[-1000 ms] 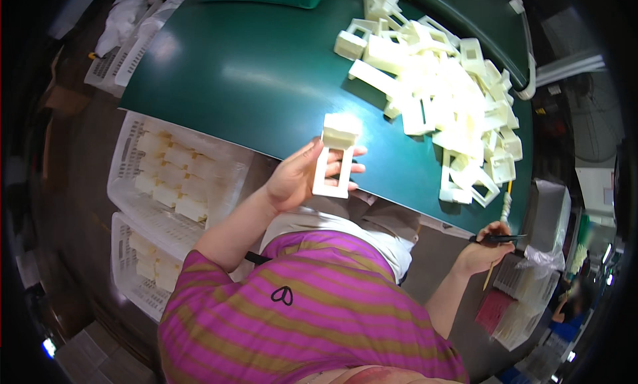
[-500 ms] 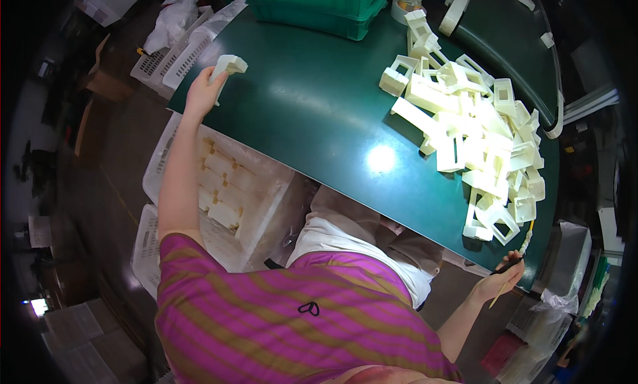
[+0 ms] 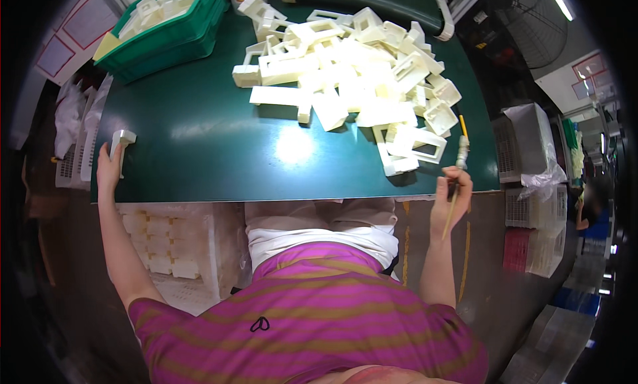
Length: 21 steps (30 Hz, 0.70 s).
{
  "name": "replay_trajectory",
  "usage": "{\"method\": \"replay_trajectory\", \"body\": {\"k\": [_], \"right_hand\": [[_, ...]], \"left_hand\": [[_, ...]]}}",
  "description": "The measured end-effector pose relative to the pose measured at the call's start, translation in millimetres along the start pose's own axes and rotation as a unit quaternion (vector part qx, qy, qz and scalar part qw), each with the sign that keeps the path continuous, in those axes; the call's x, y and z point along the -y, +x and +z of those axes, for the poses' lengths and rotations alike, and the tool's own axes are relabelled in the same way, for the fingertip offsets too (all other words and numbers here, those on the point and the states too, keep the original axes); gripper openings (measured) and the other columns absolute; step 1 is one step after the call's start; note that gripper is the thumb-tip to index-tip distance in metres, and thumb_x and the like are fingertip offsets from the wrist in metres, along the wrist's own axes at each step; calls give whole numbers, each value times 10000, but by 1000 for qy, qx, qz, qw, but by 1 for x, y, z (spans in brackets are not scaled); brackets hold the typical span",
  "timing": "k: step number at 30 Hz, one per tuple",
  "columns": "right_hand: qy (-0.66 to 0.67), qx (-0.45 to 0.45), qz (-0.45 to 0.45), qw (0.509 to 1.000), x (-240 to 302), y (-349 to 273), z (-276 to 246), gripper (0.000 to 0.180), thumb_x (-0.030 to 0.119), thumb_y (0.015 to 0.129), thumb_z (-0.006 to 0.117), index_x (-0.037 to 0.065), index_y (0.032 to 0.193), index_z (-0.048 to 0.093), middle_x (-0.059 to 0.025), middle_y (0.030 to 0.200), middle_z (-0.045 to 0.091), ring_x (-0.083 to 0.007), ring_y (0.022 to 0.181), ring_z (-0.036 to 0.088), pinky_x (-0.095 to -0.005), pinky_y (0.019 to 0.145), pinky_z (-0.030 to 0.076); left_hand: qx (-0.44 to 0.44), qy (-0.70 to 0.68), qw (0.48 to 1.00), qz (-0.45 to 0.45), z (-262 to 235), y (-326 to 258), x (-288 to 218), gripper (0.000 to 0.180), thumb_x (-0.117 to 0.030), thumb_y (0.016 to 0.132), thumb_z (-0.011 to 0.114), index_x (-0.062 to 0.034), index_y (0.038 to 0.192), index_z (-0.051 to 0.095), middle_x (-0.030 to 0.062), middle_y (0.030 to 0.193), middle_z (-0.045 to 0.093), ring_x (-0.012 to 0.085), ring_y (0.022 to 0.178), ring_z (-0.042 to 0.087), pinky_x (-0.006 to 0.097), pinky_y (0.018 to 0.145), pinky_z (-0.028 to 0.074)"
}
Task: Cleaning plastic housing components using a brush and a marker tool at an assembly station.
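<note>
Clearly, from the head view, a heap of cream-white frames serves as the landmark, spread over the green table under a bright glare. Well to the left of the heap, near the table's left edge, the left hand holds a single pale part. Its fingers pinch that part from the side away from the heap; whether the part's lower end touches the table, I cannot tell.

Nearer the wearer than the heap, just beyond its lower right corner, the right hand curls its fingers around a thin stick. The stick's far end is yellow below a whitish wrapped section, and it points up along the heap's right side. A dark item shows between the fingers, mostly hidden.

Left of the heap and farther back, stacked green bins contain more pale pieces. Directly behind the heap lies a dark roller. On the wearer's side of the heap and to its left, a lined crate below the table holds rows of pale pieces. Right of the heap, beyond the table, stand a white crate and a red crate.
</note>
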State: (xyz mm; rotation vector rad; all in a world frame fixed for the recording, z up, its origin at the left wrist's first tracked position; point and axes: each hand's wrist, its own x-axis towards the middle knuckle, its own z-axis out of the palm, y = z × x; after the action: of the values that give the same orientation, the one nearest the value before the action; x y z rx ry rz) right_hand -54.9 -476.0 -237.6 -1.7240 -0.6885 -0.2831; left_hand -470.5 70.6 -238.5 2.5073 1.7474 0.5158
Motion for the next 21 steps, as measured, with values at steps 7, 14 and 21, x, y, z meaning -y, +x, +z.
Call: {"method": "replay_trajectory", "body": {"k": [7,14,21], "right_hand": [[-223,76,-175,956,12,16,15,466,-63,600,646,86,1020,510,-133,1089,528,-282,926,508,-351,803,421],[-341,167,-206,902,11,53,8,509,-34,542,700,117,997,530,-40,1006,595,-255,889,523,-341,744,454],[-37,-55,-59,996,21,42,-2,189,-69,763,585,32,916,538,-71,862,591,-148,792,563,-235,730,446]], "left_hand": [[89,-328,904,259,-55,-110,-213,312,-132,844,528,-64,1148,518,110,1205,495,240,1148,433,338,974,314],[221,-371,804,409,-14,-199,-302,280,-105,761,579,-51,1035,584,112,1126,557,276,1095,476,379,954,343],[433,-625,602,243,1,-250,-351,408,-100,838,553,-44,1231,458,87,1207,511,185,1118,472,334,931,374]]}}
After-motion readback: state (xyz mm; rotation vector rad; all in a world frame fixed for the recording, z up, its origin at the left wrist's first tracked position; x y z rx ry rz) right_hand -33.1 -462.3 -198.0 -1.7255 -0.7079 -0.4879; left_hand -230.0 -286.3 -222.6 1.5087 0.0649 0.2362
